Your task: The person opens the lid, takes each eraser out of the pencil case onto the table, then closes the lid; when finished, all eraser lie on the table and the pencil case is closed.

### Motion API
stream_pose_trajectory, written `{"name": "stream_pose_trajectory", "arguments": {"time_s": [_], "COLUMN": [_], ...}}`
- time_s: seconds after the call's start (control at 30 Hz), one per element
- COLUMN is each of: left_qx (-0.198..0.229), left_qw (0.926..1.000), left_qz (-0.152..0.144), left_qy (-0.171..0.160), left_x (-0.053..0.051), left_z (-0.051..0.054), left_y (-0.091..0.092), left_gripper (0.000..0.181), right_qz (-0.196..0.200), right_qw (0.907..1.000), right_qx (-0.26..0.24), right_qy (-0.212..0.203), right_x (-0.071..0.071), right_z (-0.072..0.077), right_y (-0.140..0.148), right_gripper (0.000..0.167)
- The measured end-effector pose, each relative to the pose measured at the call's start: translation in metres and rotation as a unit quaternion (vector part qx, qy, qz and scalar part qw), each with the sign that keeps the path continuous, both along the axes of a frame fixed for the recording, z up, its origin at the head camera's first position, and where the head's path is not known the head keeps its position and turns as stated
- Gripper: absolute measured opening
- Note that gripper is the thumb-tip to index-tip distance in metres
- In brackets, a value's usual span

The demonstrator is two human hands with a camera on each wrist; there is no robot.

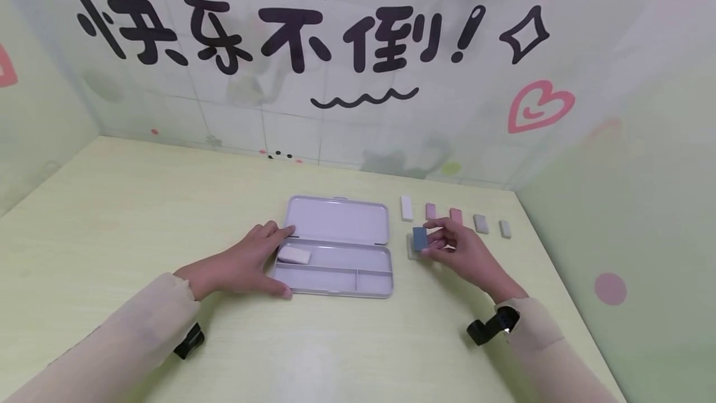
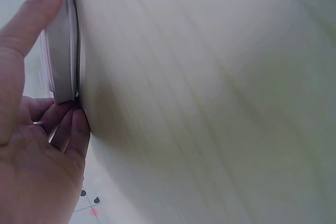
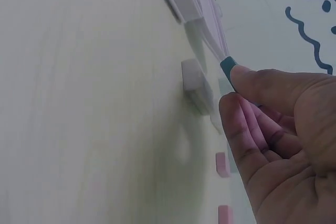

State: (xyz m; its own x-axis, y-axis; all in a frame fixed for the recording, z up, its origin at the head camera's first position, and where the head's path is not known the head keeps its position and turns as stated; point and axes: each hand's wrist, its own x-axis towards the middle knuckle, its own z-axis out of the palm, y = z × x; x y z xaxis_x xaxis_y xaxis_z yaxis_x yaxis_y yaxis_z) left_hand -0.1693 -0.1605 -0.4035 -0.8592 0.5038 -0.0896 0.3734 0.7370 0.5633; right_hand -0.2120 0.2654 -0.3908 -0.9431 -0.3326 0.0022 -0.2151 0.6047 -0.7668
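A pale lilac pencil case (image 1: 340, 221) lies open on the table, its lid folded back toward the wall. One whitish eraser (image 1: 294, 256) sits at the left end of its rear compartment. My left hand (image 1: 246, 263) grips the case's left end, thumb at the front and fingers at the side and back. To the right of the case, my right hand (image 1: 461, 255) pinches a small blue eraser (image 1: 420, 239) between thumb and fingers. Beneath it, a pale block (image 3: 195, 85) lies on the table, partly hidden in the head view by the blue eraser.
Behind my right hand runs a row of small blocks: a white one (image 1: 406, 208), two pink ones (image 1: 430, 211) and two grey ones (image 1: 481, 224). A printed wall (image 1: 358, 129) stands along the table's back, with another wall (image 1: 626, 222) at the right edge.
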Motion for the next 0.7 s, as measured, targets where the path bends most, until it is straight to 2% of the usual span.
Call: {"name": "stream_pose_trajectory", "arguments": {"time_s": [0.23,0.5,0.7], "left_qx": [-0.001,-0.004,-0.006], "left_qw": [1.0,1.0,0.9999], "left_qz": [0.0,0.002,0.003], "left_qy": [-0.005,-0.006,-0.008], "left_x": [-0.001,-0.002,-0.001], "left_z": [0.0,0.0,0.001], "left_y": [0.003,0.004,0.001], "left_gripper": [0.119,0.12,0.119], "right_qz": [-0.027,-0.008,0.001], "right_qw": [0.9992,0.9985,0.9954], "right_qx": [0.026,0.052,0.095], "right_qy": [-0.012,0.012,0.015], "right_x": [0.002,-0.002,-0.005], "right_z": [-0.004,-0.017,-0.014], "right_y": [0.024,0.033,0.03], "right_gripper": [0.045,0.04,0.035]}}
